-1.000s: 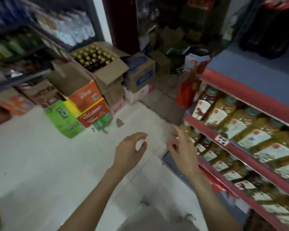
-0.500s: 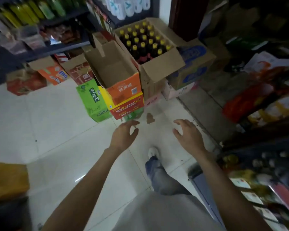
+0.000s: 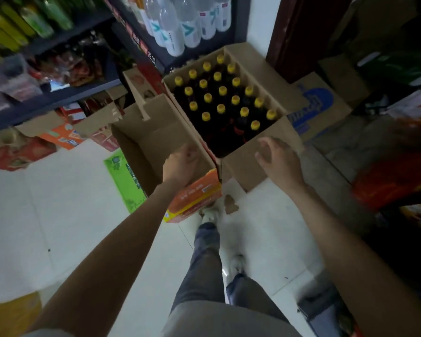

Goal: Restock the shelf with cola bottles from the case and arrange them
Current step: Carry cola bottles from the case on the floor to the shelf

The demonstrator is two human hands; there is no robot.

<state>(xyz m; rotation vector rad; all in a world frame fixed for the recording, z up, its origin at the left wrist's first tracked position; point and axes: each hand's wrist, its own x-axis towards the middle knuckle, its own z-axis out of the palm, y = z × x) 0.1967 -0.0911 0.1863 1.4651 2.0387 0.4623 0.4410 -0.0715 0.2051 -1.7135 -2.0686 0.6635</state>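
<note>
The person's legs (image 3: 204, 259) and white shoes (image 3: 210, 214) stand on the pale floor (image 3: 58, 215), right in front of the boxes. Both arms reach out and down. The left hand (image 3: 182, 164) is over the near edge of an empty box (image 3: 156, 139); its fingers look bent over the rim, but the picture is blurry, so I cannot tell if it grips the cardboard or holds nothing. The right hand (image 3: 277, 159) is spread, fingers apart, and holds nothing; it floats over the front flap of the case (image 3: 250, 164). The cola bottles (image 3: 223, 98) are inside that case, just past the right hand. They stand up straight in rows, dark with yellow caps, packed close, with a gap at the near corner. I think the job now is to pick up the first bottles. To do it well, the hands should go to the nearest row, by the gap, where there is room for fingers. Grab each bottle by the neck, under the cap, and lift it straight up so it does not bump the others. The flap may get in the way, so push it down first. Behind the case are shelves (image 3: 66, 93) with water bottles (image 3: 180, 23) and green drinks (image 3: 22, 23).
</note>
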